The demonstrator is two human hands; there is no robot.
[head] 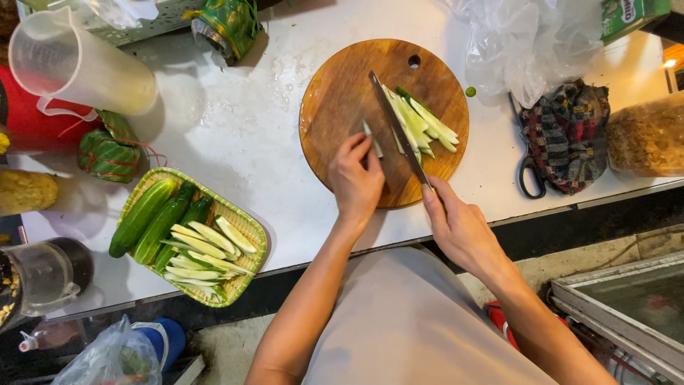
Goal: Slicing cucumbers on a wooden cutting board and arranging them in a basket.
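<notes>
The step in hand looks like slicing cucumber into long strips on the round wooden cutting board [342, 93] at the upper middle of the frame. The left hand [355, 182] rests on the board with its fingers drawn together, pinning 1 thin pale cucumber piece [371, 140] under the fingertips. The right hand [459, 228], at the board's lower right edge, has its fingers wrapped tight around the handle of the knife [397, 127], whose blade runs up and left across the board, just beside the pinned piece. A pile of cut cucumber strips [422, 127] lies just right of the blade. Judging from this, the next cut calls for a steady blade line kept clear of the left fingertips, which sit very near the edge.

At lower left, a green woven basket [251, 227] holds 3 whole cucumbers [158, 217] and more cut strips.

Packaging: a green foil pouch [226, 25] lies at the top, left of centre; a leaf-wrapped green bundle [108, 153] tied with red string sits at the left; a crumpled clear plastic bag [524, 43] fills the upper right, with a green printed packet [630, 14] at the corner beside it. A clear bag of something golden-brown [648, 135] sits at the right edge, and black-handled scissors [529, 175] lie beside a dark checked cloth [568, 135].
</notes>
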